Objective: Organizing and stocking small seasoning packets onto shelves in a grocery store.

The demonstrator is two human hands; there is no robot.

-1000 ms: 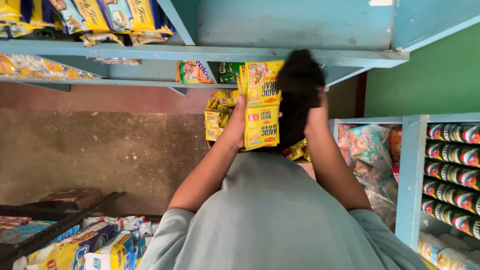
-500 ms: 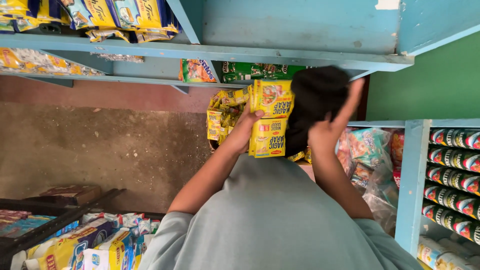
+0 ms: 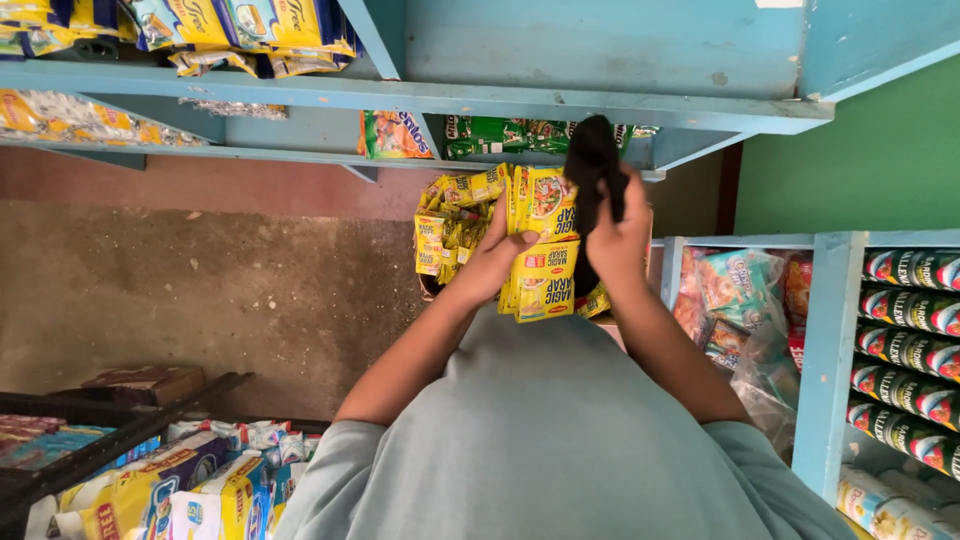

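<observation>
Strips of yellow sachets (image 3: pixel 540 250) sit at centre frame, just above the person's grey shirt (image 3: pixel 560 440). The left hand (image 3: pixel 497 262) is closed around the lower part of the strips, thumb across the front, so the bundle hangs upright from that grip. The right hand (image 3: pixel 620 235) is curled shut on a black cloth (image 3: pixel 592 165), which stands up from the fist and touches the right edge of the sachets.

Change noted: half a second ago the right hand was raised open beside the dark cloth, clear of the sachets; it has now come down and closed on the cloth, hard against the bundle. The bundle itself has shifted slightly lower and to the right compared with a second ago. Judgement: both hands are now committed, so neither is free for a further grasp.

Edges and clearance: the blue shelf edge (image 3: pixel 600 105) runs across the upper frame directly above the cloth, near but apart from it. Green packets (image 3: pixel 500 135) lie on the shelf behind. More yellow sachets hang just left of the held strips (image 3: pixel 440 235). At right, a blue upright (image 3: pixel 828 350) borders rows of tins (image 3: pixel 915 320), with bagged snacks (image 3: pixel 740 290) between it and the right forearm. Open room lies to centre left, over the bare concrete floor (image 3: pixel 200 290); lower left holds packaged goods (image 3: pixel 180 490)
</observation>
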